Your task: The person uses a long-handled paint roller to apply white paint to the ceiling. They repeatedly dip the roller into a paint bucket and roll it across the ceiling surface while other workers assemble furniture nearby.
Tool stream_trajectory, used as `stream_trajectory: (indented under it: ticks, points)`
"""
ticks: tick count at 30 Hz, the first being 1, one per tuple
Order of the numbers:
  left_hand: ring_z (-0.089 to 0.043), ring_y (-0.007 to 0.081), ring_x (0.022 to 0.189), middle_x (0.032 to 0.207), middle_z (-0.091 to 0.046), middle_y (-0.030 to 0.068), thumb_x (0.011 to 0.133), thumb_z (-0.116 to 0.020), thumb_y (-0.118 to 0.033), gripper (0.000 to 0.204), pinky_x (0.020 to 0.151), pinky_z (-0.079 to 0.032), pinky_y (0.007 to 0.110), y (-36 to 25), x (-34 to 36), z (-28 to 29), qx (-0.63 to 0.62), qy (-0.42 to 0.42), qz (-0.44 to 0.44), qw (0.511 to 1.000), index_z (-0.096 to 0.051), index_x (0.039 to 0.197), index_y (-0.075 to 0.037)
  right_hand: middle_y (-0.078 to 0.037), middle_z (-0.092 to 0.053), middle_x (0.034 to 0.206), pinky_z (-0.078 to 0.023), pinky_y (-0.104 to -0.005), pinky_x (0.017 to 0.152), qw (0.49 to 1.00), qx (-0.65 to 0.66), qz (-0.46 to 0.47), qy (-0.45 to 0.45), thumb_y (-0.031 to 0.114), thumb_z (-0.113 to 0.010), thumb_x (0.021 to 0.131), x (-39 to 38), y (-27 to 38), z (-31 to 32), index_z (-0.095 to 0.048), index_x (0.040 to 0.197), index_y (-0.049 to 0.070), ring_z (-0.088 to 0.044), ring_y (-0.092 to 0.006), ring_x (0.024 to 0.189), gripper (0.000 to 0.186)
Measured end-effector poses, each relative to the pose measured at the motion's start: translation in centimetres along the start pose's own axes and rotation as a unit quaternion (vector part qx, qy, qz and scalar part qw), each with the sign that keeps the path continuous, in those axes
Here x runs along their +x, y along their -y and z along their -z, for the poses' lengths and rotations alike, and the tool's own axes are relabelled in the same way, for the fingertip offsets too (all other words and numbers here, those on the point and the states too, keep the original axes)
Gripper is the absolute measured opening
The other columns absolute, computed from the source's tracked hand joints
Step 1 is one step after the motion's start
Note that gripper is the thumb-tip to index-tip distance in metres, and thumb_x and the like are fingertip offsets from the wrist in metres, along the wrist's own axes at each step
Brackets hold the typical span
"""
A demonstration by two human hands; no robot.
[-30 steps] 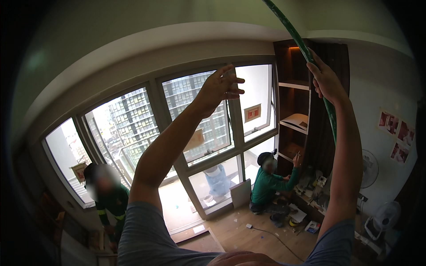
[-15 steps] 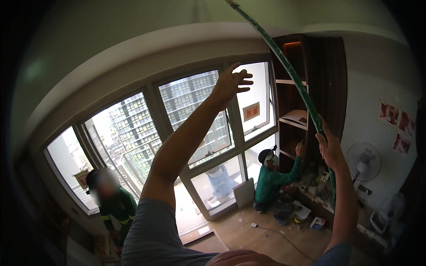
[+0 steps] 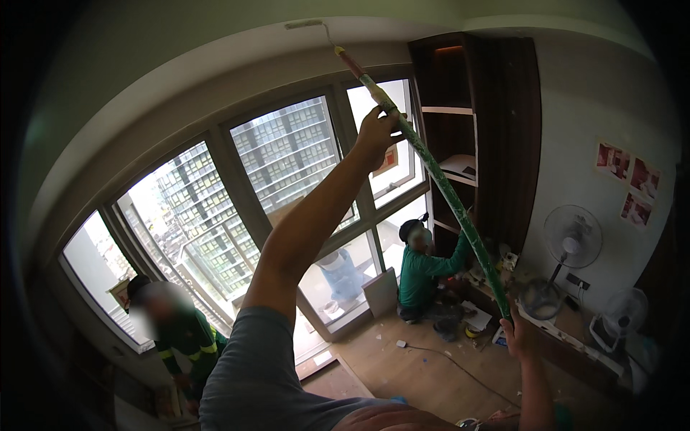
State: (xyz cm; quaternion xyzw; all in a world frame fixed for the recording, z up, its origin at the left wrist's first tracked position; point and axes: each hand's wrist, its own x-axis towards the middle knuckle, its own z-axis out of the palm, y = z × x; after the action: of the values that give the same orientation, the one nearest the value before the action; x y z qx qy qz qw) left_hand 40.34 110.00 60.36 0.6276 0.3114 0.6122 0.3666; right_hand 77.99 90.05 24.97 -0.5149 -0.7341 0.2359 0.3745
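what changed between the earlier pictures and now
The left hand, empty before, has taken hold of the upper part of the green pole. The right hand has moved down, still gripping the pole lower along it. A paint roller at its top end has come into view. The worker in green by the shelves stays crouched.

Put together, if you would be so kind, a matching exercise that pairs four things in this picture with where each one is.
Things:
1. Left hand
2. Right hand
3. Roller head
4. Reddish prints

Places:
A. At the lower end of the green pole
B. On the pale wall
C. At the pole's upper part
D. Beyond the pole's top, near the picture's upper edge

Right pairs: 1-C, 2-A, 3-D, 4-B.
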Motion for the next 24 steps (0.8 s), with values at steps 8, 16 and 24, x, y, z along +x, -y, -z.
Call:
stream_trajectory:
  ticks: [8, 16, 24]
  points:
    - [-0.067, 0.0295, 0.109, 0.116, -0.063, 0.0171, 0.105, -0.051, -0.015, 0.031, 0.098, -0.057, 0.048, -1.2, 1.3, -1.1, 0.028, 0.021, -0.016, 0.999, -0.046, 0.131, 0.001, -0.024, -0.055, 0.144, -0.045, -0.0414, 0.105, 0.999, 0.046, 0.004, -0.025, 0.024, -0.05, 0.107, 0.1, 0.7, -0.9, -0.037, 0.155, 0.006, -0.054, -0.0405, 0.132, 0.054]
    - [-0.065, 0.0298, 0.113, 0.119, -0.064, 0.016, 0.105, -0.055, -0.02, 0.046, 0.098, -0.057, 0.048, -1.9, 3.3, 0.5, 0.028, 0.009, 0.003, 1.0, -0.039, 0.144, 0.0, -0.023, -0.061, 0.136, -0.05, -0.0408, 0.093, 0.999, 0.042, 0.011, -0.009, 0.025, -0.05, 0.107, 3.5, 1.0, -1.8, -0.034, 0.158, 0.01, -0.066, -0.0394, 0.111, 0.055]
    - [-0.06, 0.0369, 0.126, 0.142, -0.053, 0.0265, 0.104, -0.056, -0.022, 0.077, 0.104, -0.054, 0.048, -6.0, -1.3, 0.6, 0.052, 0.086, -0.013, 0.995, -0.008, 0.159, 0.002, -0.009, -0.059, 0.07, -0.049, -0.0348, 0.053, 0.996, 0.034, 0.061, -0.047, 0.032, -0.048, 0.108, 13.4, 9.8, 4.2, -0.023, 0.162, 0.03, -0.05, -0.0146, 0.05, 0.059]
